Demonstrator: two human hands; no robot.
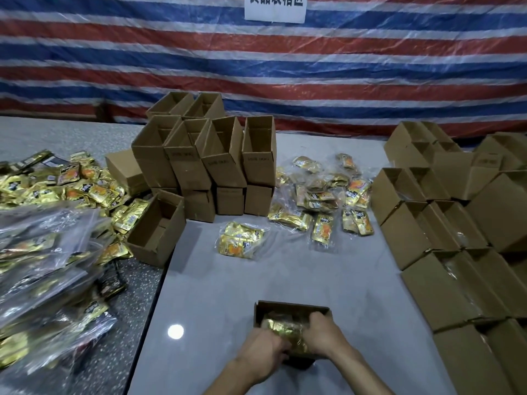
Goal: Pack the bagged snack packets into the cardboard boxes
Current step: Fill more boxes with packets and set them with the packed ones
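On the speckled grey counter at the far left, a heap of loose gold foil snack packets lies behind a slumped pile of large clear plastic sacks holding more. An open brown cardboard box sits tilted over the seam where that surface meets the pale glossy counter. A two-tier stack of empty cardboard boxes stands toward the back edge. One small bagged bundle lies alone mid-counter.

At the near edge, the left hand has its fingers curled on the near-left end of a clear bag of gold foil snack packets. This bag sits partly inside a small open cardboard box. Whether those fingers also pinch the box wall I cannot tell. The right hand bends its fingers over the bag's right side, their tips hidden inside the box.

The step looks like seating the bag. It is best pressed down evenly from both ends, with the slack film tucked inside the walls. The box needs steadying so it does not skid on the glossy surface.

Further right, a spread of bagged packets lies toward the back, and rows of brown cardboard boxes crowd the right edge. Bare counter lies ahead of the box and to its left. Room is tighter by the right forearm, and the near edge is just beside the box.
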